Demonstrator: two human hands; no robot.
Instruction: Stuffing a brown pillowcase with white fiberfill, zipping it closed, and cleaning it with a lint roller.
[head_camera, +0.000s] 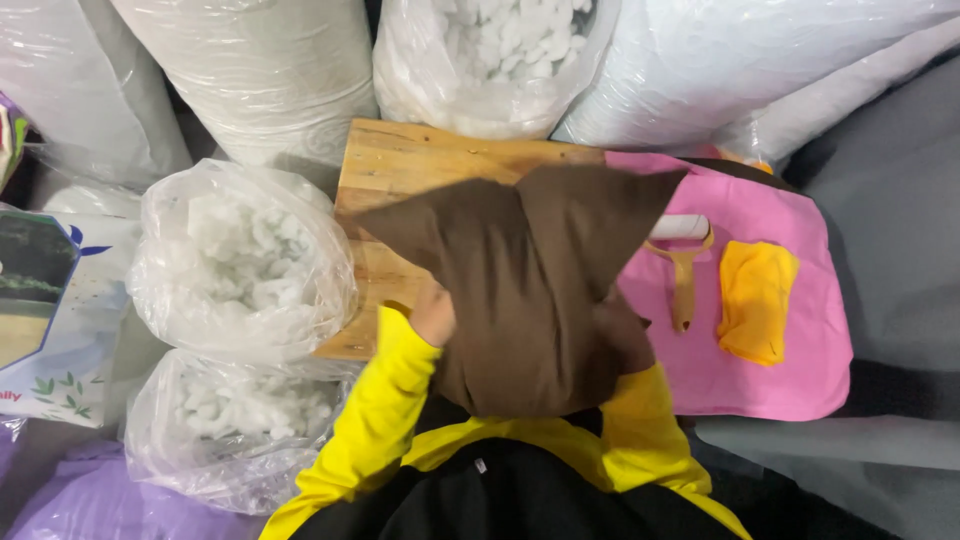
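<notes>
The left hand (432, 315) grips the brown fabric cover (530, 290); the right hand is hidden beneath it. The cover looks soft, light and floppy, best held by its edges.

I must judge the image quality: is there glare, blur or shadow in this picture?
Head view: glare streaks on the plastic bags; soft, even light, faint shadow under the brown cloth; left hand slightly blurred; right hand hidden.

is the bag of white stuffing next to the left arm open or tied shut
Open: the clear bag has its mouth spread wide, with loose white stuffing showing inside, beside the left hand.
</notes>
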